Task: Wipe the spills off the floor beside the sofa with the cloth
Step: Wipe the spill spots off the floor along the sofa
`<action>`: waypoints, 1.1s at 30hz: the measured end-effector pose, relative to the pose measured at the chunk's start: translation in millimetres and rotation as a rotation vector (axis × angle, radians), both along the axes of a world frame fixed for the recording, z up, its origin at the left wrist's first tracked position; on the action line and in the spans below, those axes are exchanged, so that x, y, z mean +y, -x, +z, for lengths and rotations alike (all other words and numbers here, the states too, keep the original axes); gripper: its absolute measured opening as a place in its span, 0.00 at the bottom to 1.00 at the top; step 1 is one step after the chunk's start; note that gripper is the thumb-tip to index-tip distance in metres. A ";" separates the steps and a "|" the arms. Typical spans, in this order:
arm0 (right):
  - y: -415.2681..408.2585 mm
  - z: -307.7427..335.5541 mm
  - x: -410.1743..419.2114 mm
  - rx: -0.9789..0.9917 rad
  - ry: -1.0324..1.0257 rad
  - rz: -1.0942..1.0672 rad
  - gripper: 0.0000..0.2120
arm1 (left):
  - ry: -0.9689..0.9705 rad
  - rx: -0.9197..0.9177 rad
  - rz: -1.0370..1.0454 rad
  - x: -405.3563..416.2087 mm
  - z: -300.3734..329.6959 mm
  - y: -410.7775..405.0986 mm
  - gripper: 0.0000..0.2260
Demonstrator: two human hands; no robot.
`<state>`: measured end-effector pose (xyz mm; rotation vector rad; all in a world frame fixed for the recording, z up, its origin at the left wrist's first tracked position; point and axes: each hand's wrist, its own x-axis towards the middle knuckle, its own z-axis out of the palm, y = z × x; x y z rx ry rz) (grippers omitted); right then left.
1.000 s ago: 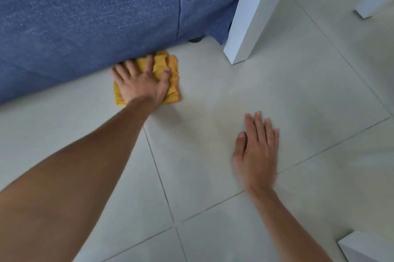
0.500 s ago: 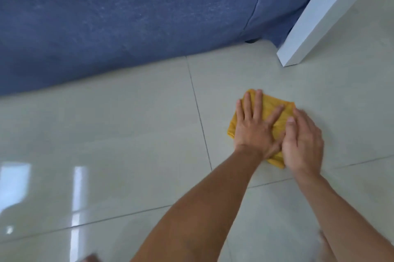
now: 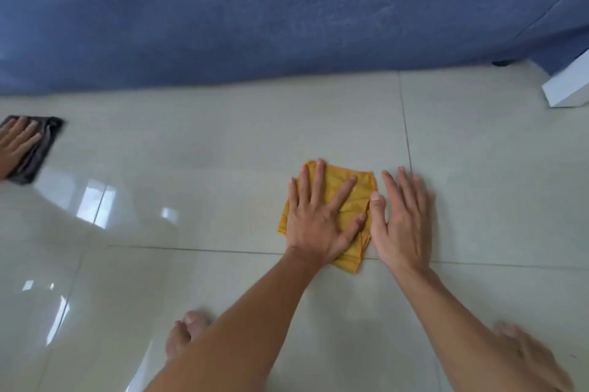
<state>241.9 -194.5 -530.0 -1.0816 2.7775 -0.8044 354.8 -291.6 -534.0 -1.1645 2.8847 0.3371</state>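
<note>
A folded yellow cloth (image 3: 357,200) lies flat on the pale tiled floor (image 3: 207,187), a little in front of the blue sofa (image 3: 255,15). My left hand (image 3: 318,219) presses down on the cloth with its fingers spread. My right hand (image 3: 403,219) lies flat on the tile just right of the cloth, and its thumb touches the cloth's right edge. No spill stands out on the glossy tiles around the cloth.
At the far left another person's hand (image 3: 16,146) presses a dark grey cloth (image 3: 38,152) on the floor. A white furniture leg (image 3: 567,88) stands at the right by the sofa's corner. My bare feet (image 3: 186,334) show at the bottom.
My left hand slid the cloth away from the sofa's edge towards me. My right hand came up beside it. The view swung left, bringing the other person's hand and grey cloth into sight.
</note>
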 end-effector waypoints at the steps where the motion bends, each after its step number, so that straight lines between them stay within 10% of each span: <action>1: -12.6 -0.7 -8.7 0.002 -0.004 0.025 0.26 | 0.013 -0.008 0.026 -10.5 -0.4 -19.1 0.31; 18: -79.8 -18.1 -78.6 0.138 -0.193 0.212 0.27 | 0.030 -0.134 0.444 -191.1 -8.0 -220.2 0.32; 33: -76.6 -18.7 -77.4 0.002 0.018 0.190 0.26 | 0.024 -0.098 0.386 -249.7 -10.5 -52.7 0.33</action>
